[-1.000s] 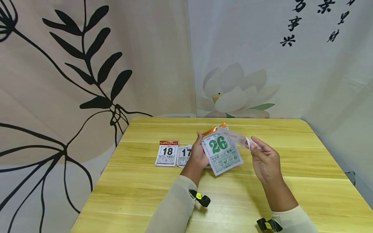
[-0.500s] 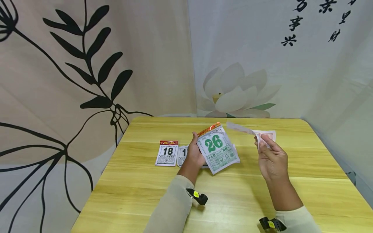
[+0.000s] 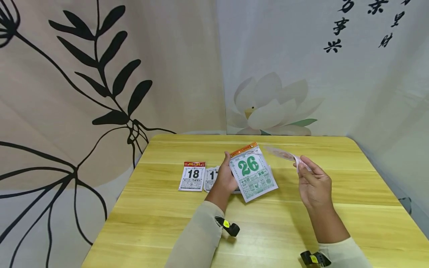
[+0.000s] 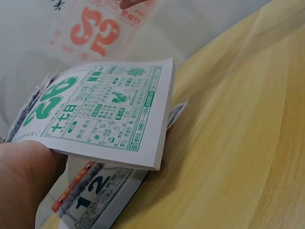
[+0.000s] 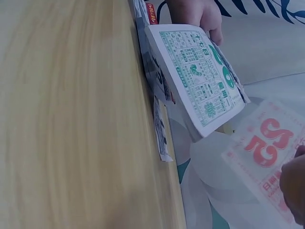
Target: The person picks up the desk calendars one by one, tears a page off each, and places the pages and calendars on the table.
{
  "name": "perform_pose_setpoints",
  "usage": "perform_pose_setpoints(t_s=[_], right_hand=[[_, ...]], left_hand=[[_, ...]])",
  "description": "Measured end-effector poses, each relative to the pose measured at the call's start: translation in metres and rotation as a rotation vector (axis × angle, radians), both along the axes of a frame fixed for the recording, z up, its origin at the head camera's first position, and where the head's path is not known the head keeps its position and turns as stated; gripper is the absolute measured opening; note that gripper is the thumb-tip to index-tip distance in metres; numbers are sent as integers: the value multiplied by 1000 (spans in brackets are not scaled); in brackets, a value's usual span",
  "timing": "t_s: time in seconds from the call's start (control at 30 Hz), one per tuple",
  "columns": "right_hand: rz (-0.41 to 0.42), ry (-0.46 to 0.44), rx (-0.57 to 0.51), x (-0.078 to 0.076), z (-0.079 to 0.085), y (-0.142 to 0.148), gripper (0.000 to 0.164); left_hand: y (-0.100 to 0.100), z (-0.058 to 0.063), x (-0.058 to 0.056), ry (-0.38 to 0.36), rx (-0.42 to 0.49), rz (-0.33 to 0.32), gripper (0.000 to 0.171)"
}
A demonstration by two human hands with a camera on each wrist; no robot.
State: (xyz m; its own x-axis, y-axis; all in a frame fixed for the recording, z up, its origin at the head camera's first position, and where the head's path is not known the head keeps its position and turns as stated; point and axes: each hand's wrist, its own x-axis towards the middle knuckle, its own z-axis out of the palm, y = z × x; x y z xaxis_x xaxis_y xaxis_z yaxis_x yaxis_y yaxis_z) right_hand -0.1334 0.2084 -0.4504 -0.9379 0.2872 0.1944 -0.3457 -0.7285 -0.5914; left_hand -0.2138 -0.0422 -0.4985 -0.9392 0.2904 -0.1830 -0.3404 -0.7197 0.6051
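Observation:
My left hand (image 3: 228, 180) grips a thick tear-off calendar (image 3: 253, 175) by its left side, tilted above the table. Its top sheet carries a green 26, and a red-and-gold band runs along the top. Off to the right, my right hand (image 3: 315, 186) pinches a thin loose calendar page (image 3: 281, 153) between thumb and fingers. That page (image 5: 267, 148) bears a red 25 in the right wrist view. It hangs apart from the calendar, its far end pointing left. In the left wrist view, the page (image 4: 95, 33) appears beyond the calendar's upper edge.
A small calendar (image 3: 191, 176) with a black 18 lies left on the wooden table (image 3: 157, 223). Beside it, another calendar (image 3: 210, 176) is partly hidden by my left hand. A paper corner (image 4: 177, 114) pokes out behind the held calendar. Printed cloth (image 3: 184, 74) hangs behind the table.
The page has come away from the calendar's top as my right hand moved right. It flared open half a second ago and now looks narrower. The calendar shifted left, then slightly back.

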Motion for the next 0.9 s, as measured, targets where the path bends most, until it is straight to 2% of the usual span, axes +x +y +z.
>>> perform_pose_setpoints(t_s=[0.23,0.5,0.73,0.9], right_hand=[[-19,-79,17,2,0,6,23],[-61,-77,24,4,-1,15,23],[-99,-128,21,4,-2,22,24],[-137,-167,72,5,-2,27,23]], left_hand=[[12,2,1,-14,-49,13,79],[23,2,2,-12,41,-27,69],[36,1,4,-22,45,-48,50],[43,0,7,-29,20,-56,39]])
